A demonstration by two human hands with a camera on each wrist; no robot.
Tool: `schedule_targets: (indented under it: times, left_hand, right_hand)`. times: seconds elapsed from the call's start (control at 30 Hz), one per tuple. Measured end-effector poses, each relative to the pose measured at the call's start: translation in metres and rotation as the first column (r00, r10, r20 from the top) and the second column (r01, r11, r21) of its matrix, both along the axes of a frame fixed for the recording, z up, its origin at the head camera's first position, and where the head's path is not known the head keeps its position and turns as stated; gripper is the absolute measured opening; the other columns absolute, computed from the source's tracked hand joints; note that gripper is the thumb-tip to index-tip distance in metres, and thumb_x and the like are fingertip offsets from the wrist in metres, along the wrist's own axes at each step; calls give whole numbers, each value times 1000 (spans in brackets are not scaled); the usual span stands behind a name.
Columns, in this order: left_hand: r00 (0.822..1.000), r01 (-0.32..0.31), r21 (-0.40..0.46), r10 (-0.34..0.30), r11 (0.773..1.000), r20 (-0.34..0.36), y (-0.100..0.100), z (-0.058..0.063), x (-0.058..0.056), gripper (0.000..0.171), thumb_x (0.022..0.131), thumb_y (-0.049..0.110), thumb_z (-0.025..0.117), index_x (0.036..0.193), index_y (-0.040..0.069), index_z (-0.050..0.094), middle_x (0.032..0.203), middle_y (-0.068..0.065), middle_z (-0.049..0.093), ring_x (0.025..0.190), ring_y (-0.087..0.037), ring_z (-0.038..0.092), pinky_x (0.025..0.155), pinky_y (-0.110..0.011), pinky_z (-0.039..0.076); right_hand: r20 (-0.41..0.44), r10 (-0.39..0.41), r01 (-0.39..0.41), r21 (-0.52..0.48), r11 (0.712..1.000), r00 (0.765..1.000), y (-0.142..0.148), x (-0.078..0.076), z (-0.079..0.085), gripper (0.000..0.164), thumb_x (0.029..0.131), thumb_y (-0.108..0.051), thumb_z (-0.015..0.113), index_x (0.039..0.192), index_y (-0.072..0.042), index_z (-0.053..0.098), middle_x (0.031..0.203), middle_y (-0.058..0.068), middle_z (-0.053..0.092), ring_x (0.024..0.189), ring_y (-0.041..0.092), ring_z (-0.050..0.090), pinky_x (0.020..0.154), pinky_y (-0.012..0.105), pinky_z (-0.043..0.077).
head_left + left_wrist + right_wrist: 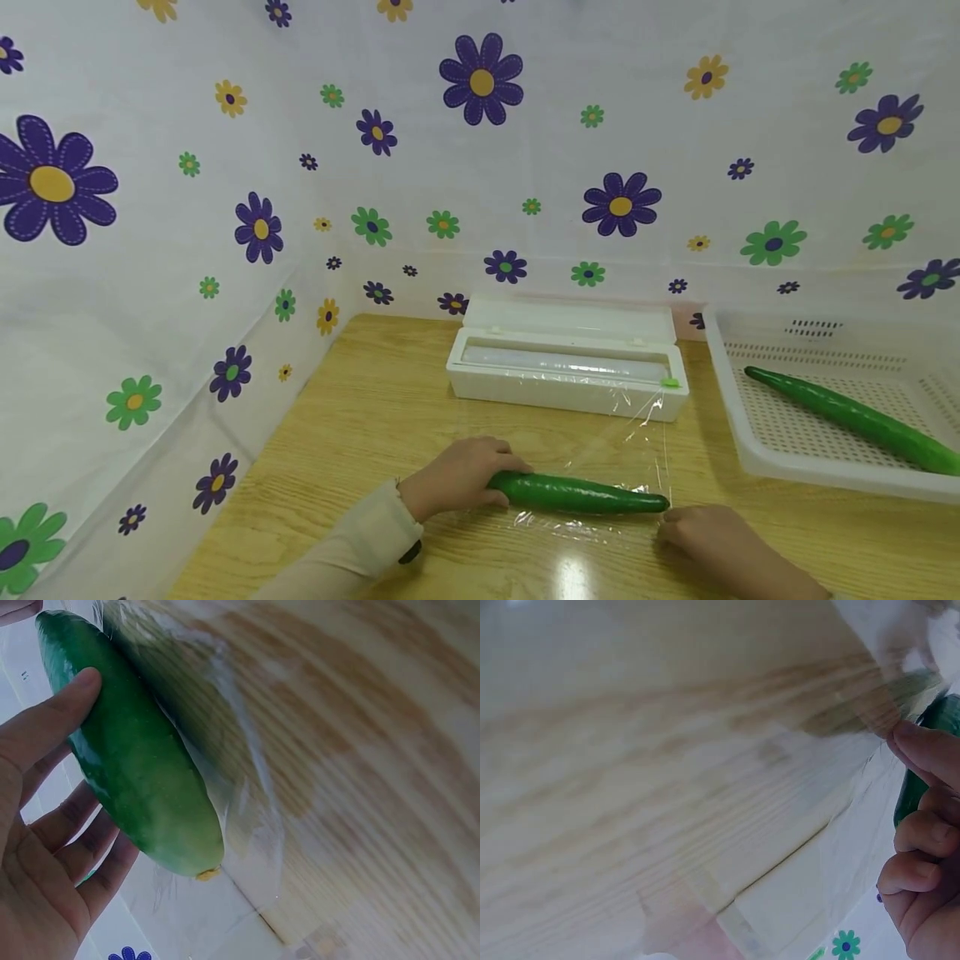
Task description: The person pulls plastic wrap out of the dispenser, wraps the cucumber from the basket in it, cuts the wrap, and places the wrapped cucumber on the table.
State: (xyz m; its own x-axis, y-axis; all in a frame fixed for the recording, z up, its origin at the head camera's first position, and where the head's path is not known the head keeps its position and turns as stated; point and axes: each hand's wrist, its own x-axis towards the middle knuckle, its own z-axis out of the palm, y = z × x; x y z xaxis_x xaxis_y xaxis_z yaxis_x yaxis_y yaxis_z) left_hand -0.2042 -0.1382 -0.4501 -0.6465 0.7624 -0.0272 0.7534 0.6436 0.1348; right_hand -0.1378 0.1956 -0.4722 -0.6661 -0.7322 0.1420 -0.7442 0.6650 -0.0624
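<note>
A dark green cucumber (577,493) lies crosswise on cling film (558,527) over the wooden table, with its slim tip toward the right. My left hand (461,475) grips its thicker end, the thumb on one side and the fingers around the other. In the left wrist view, the cucumber's pale blunt end (196,851) sticks out past the hand. Beside the slim tip, my right hand (708,537) pinches the film between thumb and forefinger (922,746), its other fingers curled in. The film stretches back toward a white dispenser box (525,392).
The box's lid (566,318) stands open behind a film roll (562,364); a green slider (670,383) sits at its front right corner. A white basket (750,446) on the right holds another cucumber (847,412). Flowered cloth (555,158) hangs behind and at left.
</note>
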Motion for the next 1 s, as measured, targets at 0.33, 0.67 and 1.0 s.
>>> schedule_targets:
  times: [0.33,0.67,1.0]
  left_hand:
    - [1000,-5,0,5,1000,21,1,-2,-1,48,76,36,74,122,26,61,109,5,65,99,-9,60,88,-26,50]
    - [1000,2,-3,-2,1000,-4,1,-4,-1,47,75,34,76,119,26,63,105,4,65,96,-9,60,85,-25,50]
    - [999,25,-35,-27,999,-37,3,-2,-1,47,74,35,76,118,23,64,103,4,65,94,-8,60,84,-22,51]
  right_hand:
    - [-179,22,-52,-166,985,984,-4,-8,2,27,62,-6,76,66,-20,53,67,-13,43,56,-4,29,45,11,29]
    - [-44,57,-67,-275,959,997,-4,-30,20,30,75,0,70,74,-19,47,71,-14,45,61,-9,33,47,8,32]
    - [345,69,40,-301,953,936,-2,-49,21,15,83,-3,66,80,-16,59,76,-11,58,67,-7,45,55,16,44]
